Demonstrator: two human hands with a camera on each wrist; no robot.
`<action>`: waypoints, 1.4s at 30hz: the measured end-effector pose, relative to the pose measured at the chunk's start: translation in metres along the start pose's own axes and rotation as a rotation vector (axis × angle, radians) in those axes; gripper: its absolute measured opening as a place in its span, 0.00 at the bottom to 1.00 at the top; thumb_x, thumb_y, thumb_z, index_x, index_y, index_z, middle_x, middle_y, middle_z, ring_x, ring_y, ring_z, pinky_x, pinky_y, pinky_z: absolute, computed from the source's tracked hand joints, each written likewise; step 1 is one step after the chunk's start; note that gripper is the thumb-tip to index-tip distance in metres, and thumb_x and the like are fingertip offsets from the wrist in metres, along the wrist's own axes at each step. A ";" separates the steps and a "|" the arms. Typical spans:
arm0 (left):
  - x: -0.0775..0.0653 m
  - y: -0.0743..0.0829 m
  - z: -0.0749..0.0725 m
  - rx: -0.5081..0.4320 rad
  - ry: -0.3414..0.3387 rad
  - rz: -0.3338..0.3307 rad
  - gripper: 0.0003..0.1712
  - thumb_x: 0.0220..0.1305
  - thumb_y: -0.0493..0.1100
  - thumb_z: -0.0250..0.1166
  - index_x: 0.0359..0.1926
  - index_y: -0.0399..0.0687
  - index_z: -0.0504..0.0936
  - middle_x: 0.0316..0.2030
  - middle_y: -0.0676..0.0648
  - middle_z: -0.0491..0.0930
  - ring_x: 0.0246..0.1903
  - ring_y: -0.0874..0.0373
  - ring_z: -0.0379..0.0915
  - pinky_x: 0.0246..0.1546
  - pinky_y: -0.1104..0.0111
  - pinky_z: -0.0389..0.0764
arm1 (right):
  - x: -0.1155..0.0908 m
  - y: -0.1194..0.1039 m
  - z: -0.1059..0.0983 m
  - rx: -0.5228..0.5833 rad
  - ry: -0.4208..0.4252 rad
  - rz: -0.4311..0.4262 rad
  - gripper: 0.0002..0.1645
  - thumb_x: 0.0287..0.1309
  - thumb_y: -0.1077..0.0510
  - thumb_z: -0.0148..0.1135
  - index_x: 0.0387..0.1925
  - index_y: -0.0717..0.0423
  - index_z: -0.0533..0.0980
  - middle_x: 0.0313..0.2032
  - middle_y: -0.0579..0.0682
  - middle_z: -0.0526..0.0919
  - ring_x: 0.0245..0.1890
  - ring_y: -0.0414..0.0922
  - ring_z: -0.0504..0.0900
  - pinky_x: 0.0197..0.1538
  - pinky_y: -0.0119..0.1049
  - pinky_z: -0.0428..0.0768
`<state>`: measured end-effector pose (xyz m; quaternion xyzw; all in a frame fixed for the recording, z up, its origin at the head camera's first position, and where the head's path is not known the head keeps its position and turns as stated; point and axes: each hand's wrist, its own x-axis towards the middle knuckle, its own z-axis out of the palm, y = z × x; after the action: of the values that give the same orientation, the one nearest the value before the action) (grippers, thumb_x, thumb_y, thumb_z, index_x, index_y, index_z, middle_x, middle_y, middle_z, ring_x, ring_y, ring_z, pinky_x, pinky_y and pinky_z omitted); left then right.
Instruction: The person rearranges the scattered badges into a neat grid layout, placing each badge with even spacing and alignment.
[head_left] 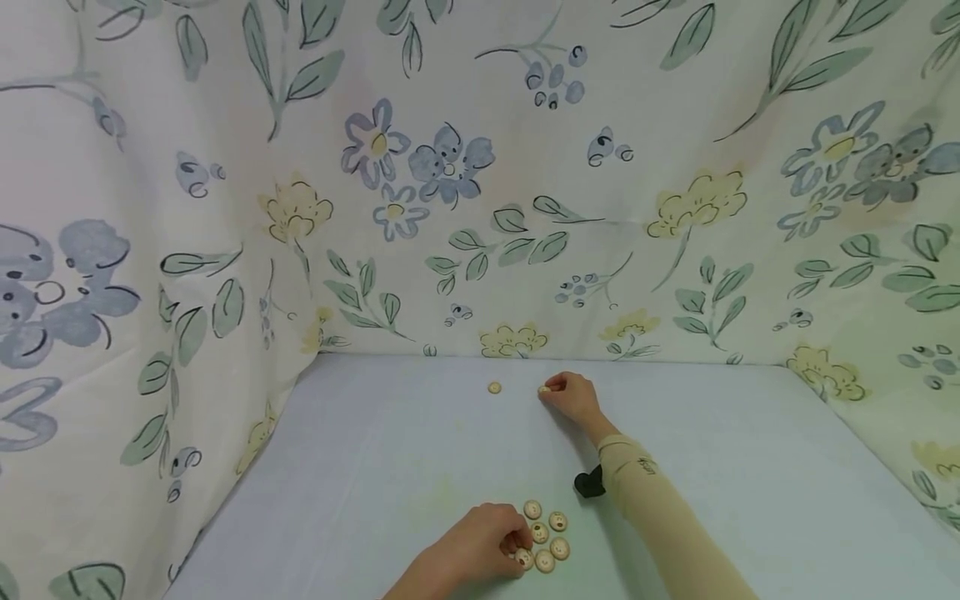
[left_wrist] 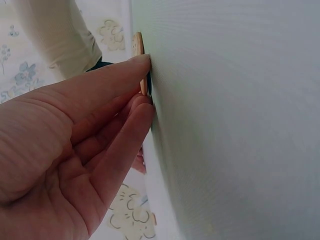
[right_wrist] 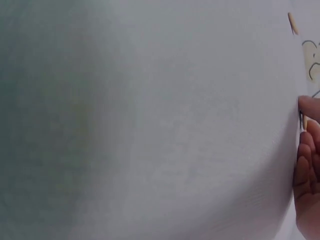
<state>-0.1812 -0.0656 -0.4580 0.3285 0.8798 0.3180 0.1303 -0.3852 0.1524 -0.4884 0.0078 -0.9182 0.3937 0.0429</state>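
Right hand (head_left: pixel 573 398), nearly closed, pinches wooden disc (head_left: pixel 543 390) at far desk (head_left: pixel 375 467), right of lone disc (head_left: pixel 494 387) and nearer it; left hand (head_left: pixel 483 540) likewise pinches another disc (head_left: pixel 525 559) at left edge of near cluster (head_left: pixel 540 533). Discs round, no long axis.

The flat white surface (head_left: pixel 375 467) is viewed forward and down from the head; from both wrists, close and turned sideways. A cream fabric sleeve (head_left: pixel 667 517) is shared: head frame lower right, left-wrist frame upper left.
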 end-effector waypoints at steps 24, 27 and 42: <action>0.001 -0.001 0.001 -0.024 -0.009 -0.005 0.12 0.47 0.33 0.75 0.32 0.50 0.84 0.25 0.63 0.72 0.25 0.72 0.67 0.31 0.79 0.72 | -0.001 -0.002 -0.004 0.017 -0.064 0.045 0.15 0.56 0.55 0.69 0.40 0.61 0.78 0.34 0.51 0.79 0.36 0.46 0.74 0.42 0.38 0.72; 0.002 -0.001 0.002 -0.025 -0.008 -0.009 0.12 0.47 0.33 0.75 0.32 0.50 0.83 0.25 0.63 0.72 0.25 0.72 0.67 0.31 0.79 0.72 | -0.001 -0.001 -0.003 0.020 -0.062 0.041 0.16 0.56 0.55 0.69 0.41 0.62 0.78 0.33 0.51 0.79 0.36 0.47 0.74 0.42 0.39 0.71; -0.002 -0.001 0.001 -0.014 0.012 0.021 0.13 0.46 0.32 0.75 0.32 0.49 0.83 0.26 0.63 0.73 0.26 0.73 0.68 0.30 0.80 0.72 | -0.017 0.006 -0.014 0.068 -0.032 -0.064 0.18 0.56 0.56 0.70 0.45 0.62 0.79 0.37 0.52 0.81 0.40 0.48 0.78 0.44 0.41 0.76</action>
<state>-0.1791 -0.0671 -0.4595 0.3346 0.8748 0.3276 0.1240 -0.3676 0.1661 -0.4849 0.0449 -0.9042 0.4229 0.0403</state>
